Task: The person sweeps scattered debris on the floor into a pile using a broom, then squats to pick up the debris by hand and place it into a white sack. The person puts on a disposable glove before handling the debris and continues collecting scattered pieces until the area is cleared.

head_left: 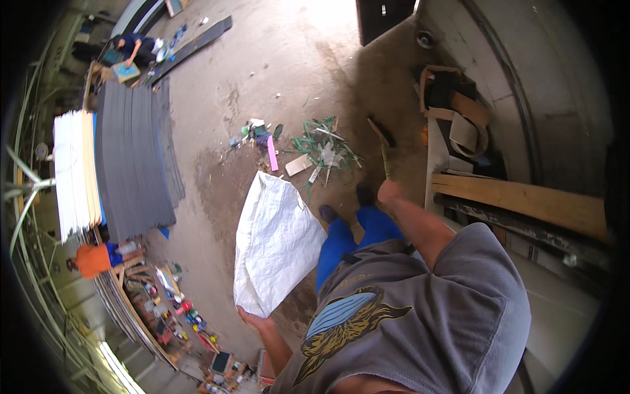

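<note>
My left hand [256, 320] is closed on the lower edge of a large white woven sack [274, 246], which hangs limp beside my legs. Its far corner reaches toward a heap of scraps on the floor. In my right fist [388, 191] is the yellow-green handle of a short broom [385, 159], its dark head angled away from me near the floor. Left of the broom lies a pile of green strapping [328, 148] mixed with clear plastic and cardboard bits. Beside it are a pink strip [272, 153], a tan piece of board [298, 165] and small litter.
Tall stacks of grey sheets [134, 157] and white sheets [73, 174] stand at left. A person in orange [95, 261] and a crouching person [134, 49] are farther off. Wooden beams [518, 200] and a bin of cardboard [459, 108] line the right. Assorted tools and bottles [187, 312] lie at lower left.
</note>
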{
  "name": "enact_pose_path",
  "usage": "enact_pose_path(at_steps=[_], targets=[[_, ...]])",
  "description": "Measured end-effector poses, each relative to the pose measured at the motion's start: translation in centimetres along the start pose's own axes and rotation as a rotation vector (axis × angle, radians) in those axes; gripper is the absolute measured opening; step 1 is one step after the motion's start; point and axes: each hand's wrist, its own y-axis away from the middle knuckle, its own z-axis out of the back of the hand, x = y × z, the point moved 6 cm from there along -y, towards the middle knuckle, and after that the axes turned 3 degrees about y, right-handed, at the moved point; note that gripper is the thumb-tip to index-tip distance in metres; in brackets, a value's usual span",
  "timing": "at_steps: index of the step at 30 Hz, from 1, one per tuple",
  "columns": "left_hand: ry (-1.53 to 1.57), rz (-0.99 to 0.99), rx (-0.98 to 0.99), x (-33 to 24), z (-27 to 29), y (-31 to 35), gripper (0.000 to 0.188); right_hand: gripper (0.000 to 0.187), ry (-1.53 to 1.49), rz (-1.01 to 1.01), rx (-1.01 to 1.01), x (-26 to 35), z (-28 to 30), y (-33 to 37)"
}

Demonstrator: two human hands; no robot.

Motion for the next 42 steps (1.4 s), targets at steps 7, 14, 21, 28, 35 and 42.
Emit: enact_pose_path(at_steps=[7, 14, 21, 28, 35, 42], targets=[[0.042, 0.018, -0.15, 4.2, 7.3, 5.4, 0.071, 0.032, -0.035, 0.047, 0.161, 12.0, -3.4, 5.4], [0.115, 0.029, -0.228, 6.0, 11.1, 7.8, 0.067, 0.036, -0.04, 0.092, 0.172, 15.9, -4.5, 4.8], [0.206, 0.063, -0.265, 11.0, 15.1, 8.7, 0.064, 0.043, 0.075, 0.187, 0.003, 5.0, 0.9, 5.9], [0.287, 0.082, -0.305, 15.7, 21.6, 11.4, 0.062, 0.035, 0.301, 0.111, -0.022, -1.9, 0.5, 8.9], [0.219, 0.049, -0.44, 18.3, 27.8, 17.1, 0.061, 0.034, 0.006, -0.002, 0.005, 3.6, -12.4, 10.6], [0.275, 0.076, -0.459, 19.4, 30.2, 21.0, 0.063, 0.03, -0.261, -0.048, -0.023, 7.9, -18.3, 7.6]])
